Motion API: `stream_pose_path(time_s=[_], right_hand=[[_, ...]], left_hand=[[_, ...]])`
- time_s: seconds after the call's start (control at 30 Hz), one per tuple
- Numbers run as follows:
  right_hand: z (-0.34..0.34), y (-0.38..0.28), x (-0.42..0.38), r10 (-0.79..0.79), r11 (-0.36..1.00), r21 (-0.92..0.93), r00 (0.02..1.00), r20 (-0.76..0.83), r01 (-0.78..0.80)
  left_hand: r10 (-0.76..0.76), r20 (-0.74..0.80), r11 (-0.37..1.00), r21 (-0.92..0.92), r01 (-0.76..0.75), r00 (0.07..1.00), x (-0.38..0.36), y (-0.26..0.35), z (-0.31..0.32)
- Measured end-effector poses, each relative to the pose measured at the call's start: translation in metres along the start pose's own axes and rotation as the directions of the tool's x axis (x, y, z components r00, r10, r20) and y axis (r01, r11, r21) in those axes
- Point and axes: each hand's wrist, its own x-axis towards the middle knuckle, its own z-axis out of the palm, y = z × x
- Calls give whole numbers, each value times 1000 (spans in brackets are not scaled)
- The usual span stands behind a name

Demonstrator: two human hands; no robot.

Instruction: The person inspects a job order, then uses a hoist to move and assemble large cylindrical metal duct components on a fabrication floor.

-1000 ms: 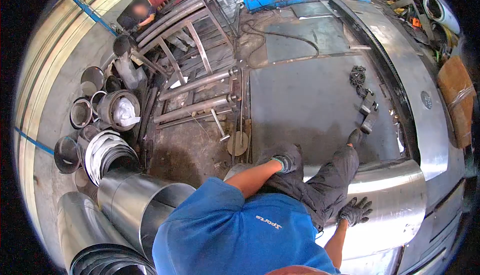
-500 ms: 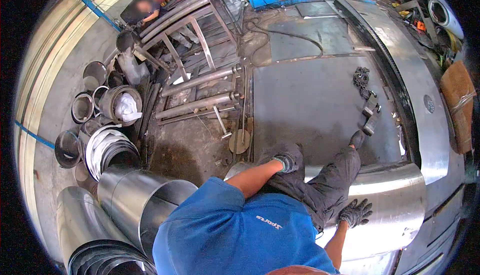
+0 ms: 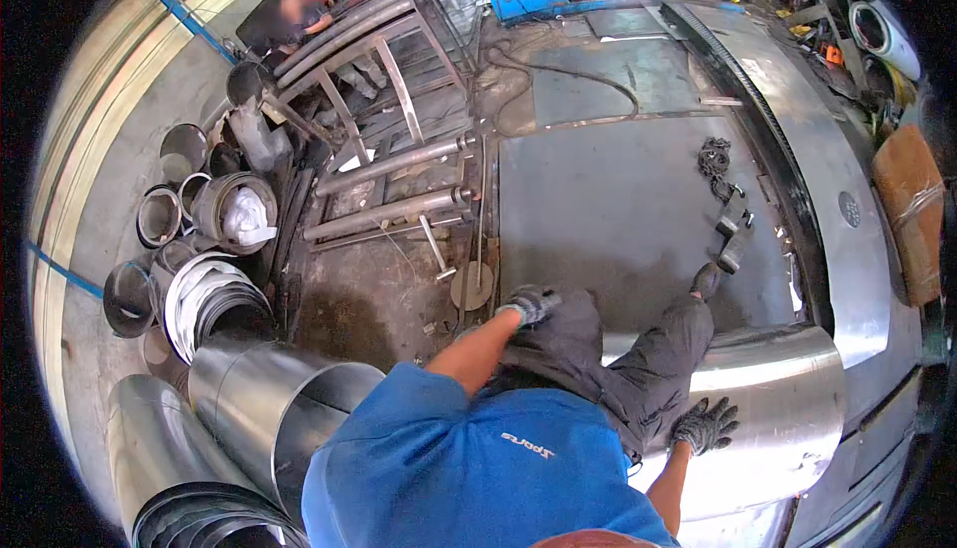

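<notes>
My left hand [image 3: 533, 304], in a grey knit glove, rests at the knee of my dark trousers [image 3: 558, 344], with its fingers lying over the cloth and nothing seen in them. On the shiny rolled metal cylinder [image 3: 778, 379], my gloved right hand [image 3: 706, 425] lies flat with fingers spread. I am seated on this cylinder, one leg stretched toward the metal blocks [image 3: 736, 249]. A chain [image 3: 714, 156] is joined near those blocks and lies on the large flat metal sheet [image 3: 628, 209].
A hammer [image 3: 437, 249] leans by the roller frame [image 3: 394, 211] ahead on the left. Rolled metal sheets [image 3: 269, 399] and several short pipes stand at the left. Another person [image 3: 289, 25] is behind the frame. A long toothed rail [image 3: 748, 90] runs along the right.
My left hand has moved slightly left and up, and its fingers now point more to the right. My right hand stays on the cylinder. The other person's arm has shifted.
</notes>
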Motion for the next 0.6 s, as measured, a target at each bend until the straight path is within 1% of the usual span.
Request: stream_pose_path(time_s=[0.07,0.13,0.17,0.23,0.27,0.33,0.37,0.4,0.47,0.5,0.6], right_hand=[[-2,-1,-1,-4,1000,9,1000,-2,4],[-5,0,-4,-9,1000,17,1000,0,9],[-6,0,-5,-17,1000,19,1000,9,17],[-11,-5,-3,-28,999,39,1000,5,27],[-13,-7,-3,-28,999,37,1000,11,28],[-13,-6,-5,-39,999,33,999,15,38],[-12,-9,-2,-49,998,36,999,21,48],[-12,-8,-2,-58,998,28,998,33,57],[-17,-12,0,-62,998,33,997,49,60],[-13,-14,4,-71,997,26,996,46,69],[-1,-18,16,-76,997,24,995,62,74]], left_hand=[[-43,-40,999,-14,43,998,10,-47,21],[1,97,985,-173,16,995,26,-106,50],[3,94,985,-170,13,996,9,-102,46],[-55,10,948,-313,55,998,-28,-76,25],[-50,-3,948,-313,46,999,-24,-80,32],[-118,-2,877,-469,104,993,-17,-93,55],[-98,-1,930,-355,92,995,-9,-96,57],[-102,-4,928,-360,94,995,-4,-100,62],[-157,63,922,-349,169,986,-11,-88,57],[-181,108,899,-386,209,977,-2,-96,62],[-181,104,916,-344,206,978,-19,-78,42]])
